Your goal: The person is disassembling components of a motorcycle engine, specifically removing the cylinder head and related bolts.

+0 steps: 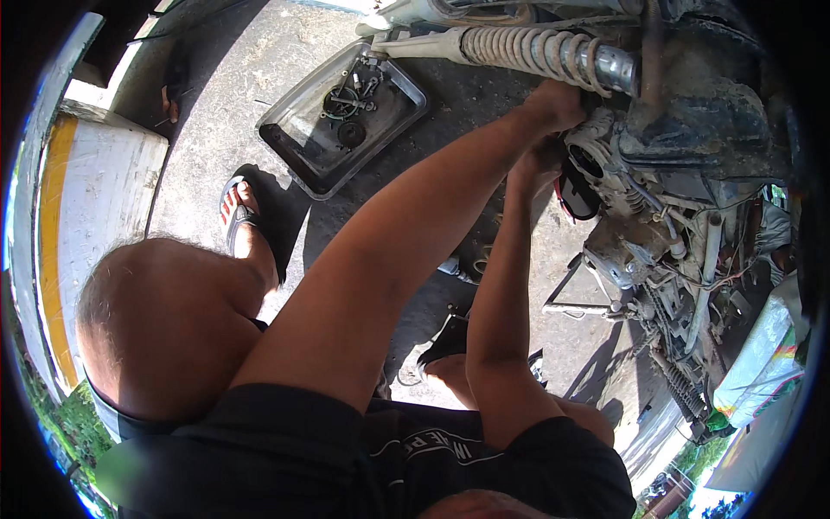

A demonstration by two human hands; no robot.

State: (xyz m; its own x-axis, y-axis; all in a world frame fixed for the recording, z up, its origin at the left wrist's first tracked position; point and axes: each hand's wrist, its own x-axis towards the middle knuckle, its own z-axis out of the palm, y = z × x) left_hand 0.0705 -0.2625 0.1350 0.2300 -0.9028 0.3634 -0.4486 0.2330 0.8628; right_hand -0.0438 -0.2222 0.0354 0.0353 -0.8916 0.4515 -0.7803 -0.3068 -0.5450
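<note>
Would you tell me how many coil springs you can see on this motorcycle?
2. A pale coil spring lies along the top, just above the left hand; a dark coil spring sits at lower right beneath the engine. More may be hidden.

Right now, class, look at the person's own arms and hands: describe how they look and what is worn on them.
Both forearms are bare: no gloves, watch or bands show. The left hand and right hand are ungloved. Short black sleeves end above the elbows, part of a black shirt with pale print.
</note>
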